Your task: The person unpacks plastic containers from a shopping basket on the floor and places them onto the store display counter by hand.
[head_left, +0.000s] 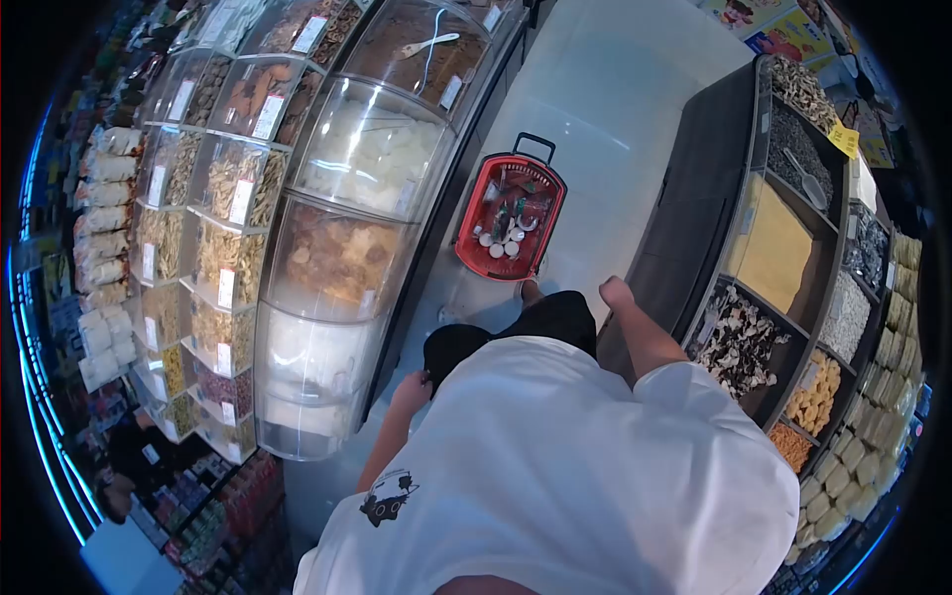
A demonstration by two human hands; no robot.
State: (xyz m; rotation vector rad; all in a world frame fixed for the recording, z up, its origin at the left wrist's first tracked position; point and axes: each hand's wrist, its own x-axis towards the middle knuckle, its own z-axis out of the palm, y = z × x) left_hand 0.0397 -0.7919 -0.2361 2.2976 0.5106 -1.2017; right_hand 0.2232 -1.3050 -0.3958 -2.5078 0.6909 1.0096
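Observation:
My left hand (412,391) hangs low at my side, beside the leg of my black shorts (555,325). Its fingers are too small and turned away to make out. On the other side, my right hand (616,294) hangs with its fingers curled in, and no object shows in it. It is near the dark side of the right-hand display. Ahead of my feet, a red shopping basket (479,188) with a black handle (535,142) rests on the floor. Inside are several white round-ended items (498,250) and some packaged goods.
On the left, clear-lidded bins (372,149) hold dry foods, with stacked clear compartments (238,188) behind. A grey-sided display (684,169) on the right holds dried goods, including black-and-white fungus-like pieces (739,342) and a scoop (805,180). Pale floor (585,129) runs between.

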